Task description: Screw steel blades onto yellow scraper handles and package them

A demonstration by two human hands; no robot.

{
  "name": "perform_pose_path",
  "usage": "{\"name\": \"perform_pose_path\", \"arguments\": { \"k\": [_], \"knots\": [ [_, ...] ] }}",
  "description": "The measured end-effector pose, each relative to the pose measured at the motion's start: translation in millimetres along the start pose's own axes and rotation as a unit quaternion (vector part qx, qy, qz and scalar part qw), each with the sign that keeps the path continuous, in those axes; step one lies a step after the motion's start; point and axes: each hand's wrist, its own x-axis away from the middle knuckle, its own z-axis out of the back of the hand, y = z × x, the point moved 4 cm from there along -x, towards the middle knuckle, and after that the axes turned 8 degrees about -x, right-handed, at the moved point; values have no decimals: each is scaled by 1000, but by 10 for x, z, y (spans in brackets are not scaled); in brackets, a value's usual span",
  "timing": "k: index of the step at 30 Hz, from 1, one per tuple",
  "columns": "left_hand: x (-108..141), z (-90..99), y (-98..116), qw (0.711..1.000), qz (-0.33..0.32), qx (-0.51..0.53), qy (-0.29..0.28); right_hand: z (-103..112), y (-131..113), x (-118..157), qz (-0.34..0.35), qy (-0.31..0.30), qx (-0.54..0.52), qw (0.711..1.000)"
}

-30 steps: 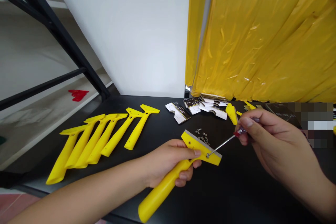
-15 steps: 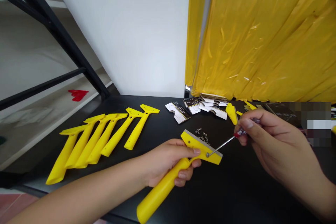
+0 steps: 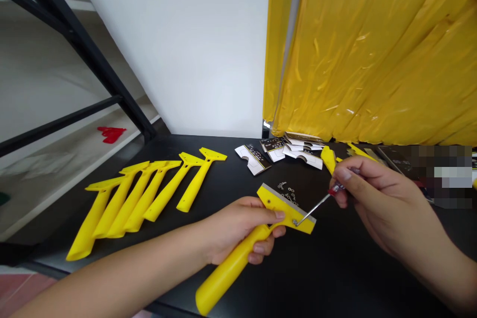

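Note:
My left hand (image 3: pixel 248 228) is closed around the neck of a yellow scraper (image 3: pixel 234 268), its thumb lying on the head. A thin metal blade (image 3: pixel 285 198) runs along the scraper's far edge. My right hand (image 3: pixel 383 198) pinches the handle of a screwdriver (image 3: pixel 316 206), which has a red collar and a metal shaft. The tip rests at a screw (image 3: pixel 295 222) in the right part of the scraper head. Just beyond the head lie several small screws and nuts (image 3: pixel 286 190), partly hidden by it.
Several yellow scrapers (image 3: pixel 160 194) lie in a row on the black table (image 3: pixel 335 278) at the left. Black-and-white cards (image 3: pixel 253 159) are piled at the back, with more yellow parts (image 3: pixel 328 159) beside them. A black metal frame (image 3: pixel 89 64) and a red object (image 3: pixel 111 134) are further left.
The screwdriver tip has shifted very slightly at the screw, and my right hand has moved a little to the left. My left hand and the scraper stay nearly still.

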Motion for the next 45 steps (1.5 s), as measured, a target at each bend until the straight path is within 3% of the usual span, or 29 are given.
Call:
{"name": "perform_pose_path", "arguments": {
  "k": [16,31,39,41,45],
  "knots": [
    [7,11,-3,1000,-3,-7,-1,-53,3,-101,-51,34,-53,997],
    [-1,19,-22,1000,6,-5,7,-3,-112,80,37,36,31,998],
    [1,13,-28,1000,7,-1,14,-117,-386,325,167,49,186,967],
    [-2,2,-35,1000,3,-6,21,-159,-468,340,223,0,224,949],
    [-27,4,-72,997,-22,-31,66,-278,-579,355,323,-165,291,885]
  ]
}}
